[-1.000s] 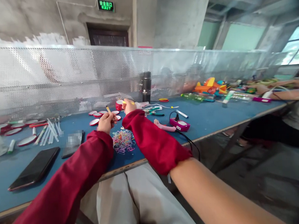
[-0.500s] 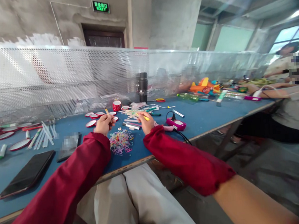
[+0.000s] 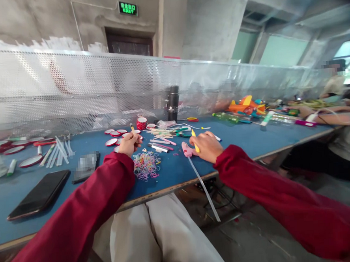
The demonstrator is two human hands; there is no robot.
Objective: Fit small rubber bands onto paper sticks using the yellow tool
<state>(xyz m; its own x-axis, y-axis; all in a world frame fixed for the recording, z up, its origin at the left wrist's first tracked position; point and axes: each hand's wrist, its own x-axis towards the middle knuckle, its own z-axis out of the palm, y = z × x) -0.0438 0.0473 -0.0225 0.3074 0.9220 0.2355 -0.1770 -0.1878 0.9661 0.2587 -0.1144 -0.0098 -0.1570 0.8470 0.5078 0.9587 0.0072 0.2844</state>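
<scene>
My left hand (image 3: 130, 144) pinches a short, flat wooden craft stick (image 3: 132, 129), its tip pointing up. Below that hand lies a pile of small colourful rubber bands (image 3: 146, 165). My right hand (image 3: 207, 147) is closed around a pink glue gun (image 3: 187, 149) near the table's front edge. A long, clear glue stick (image 3: 204, 189) sticks out of the gun and hangs past the edge. The same hand also keeps a yellow pen-like tool (image 3: 195, 141) upright between its fingers. The gun's grip is hidden behind my fingers.
Markers (image 3: 160, 148) and wooden sticks (image 3: 160, 132) lie between my hands. A black thermos (image 3: 173, 103) stands by the perforated metal screen (image 3: 72, 94). To the left are a phone (image 3: 39, 194), glue sticks (image 3: 57, 152) and red-rimmed lids (image 3: 30, 161). An orange toy plane (image 3: 247, 105) is farther right, near other people.
My right hand has moved right, from beside the markers onto the glue gun, keeping the yellow tool. The gun has turned and its clear stick now shows. My left hand still holds the craft stick.
</scene>
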